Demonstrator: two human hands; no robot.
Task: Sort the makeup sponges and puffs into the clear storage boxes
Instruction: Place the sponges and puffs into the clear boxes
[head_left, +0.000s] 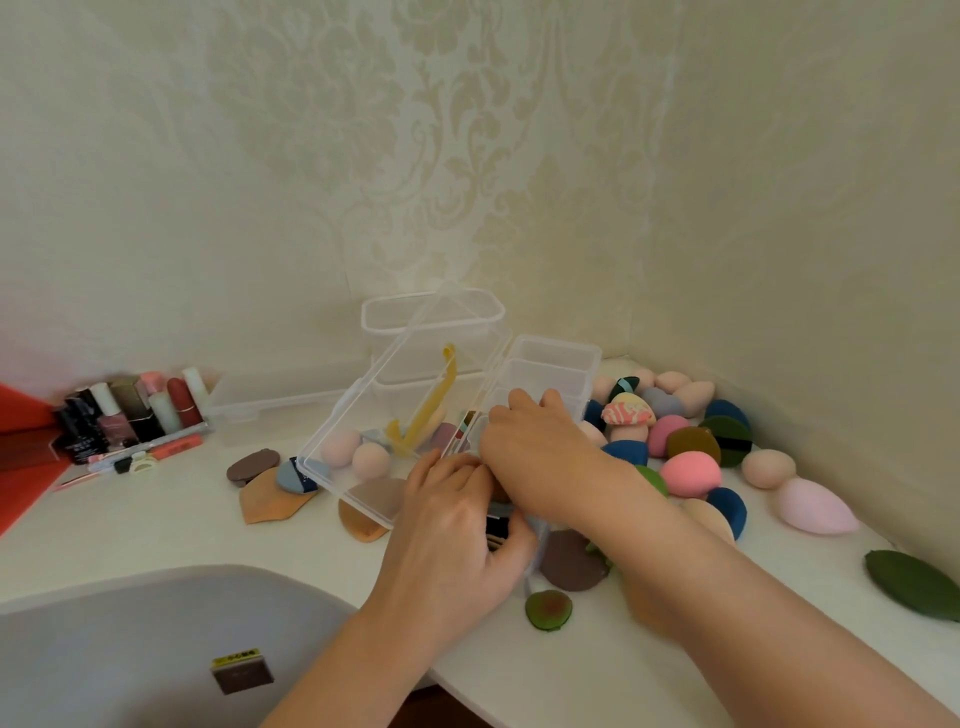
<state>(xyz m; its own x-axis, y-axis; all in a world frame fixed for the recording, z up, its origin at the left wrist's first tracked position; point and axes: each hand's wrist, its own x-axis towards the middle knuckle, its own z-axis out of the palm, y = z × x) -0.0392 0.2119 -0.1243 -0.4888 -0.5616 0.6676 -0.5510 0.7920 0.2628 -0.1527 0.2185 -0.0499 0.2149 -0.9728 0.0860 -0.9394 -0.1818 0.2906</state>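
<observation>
I saw the long clear box (550, 364) lying with its hinged lid (363, 441) raised open, a taller clear box (431, 317) upright behind it. Egg-shaped sponges (693, 473) in pink, peach and blue were heaped to its right; flat brown puffs (252, 464) lay left.

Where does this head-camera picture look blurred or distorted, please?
Head view: motion blur smears the right forearm just above the counter; head view: the wide-angle lens bows the counter's front edge and the walls; head view: lighting is soft and even, without hard shadows or strong glare on the clear lid.
</observation>
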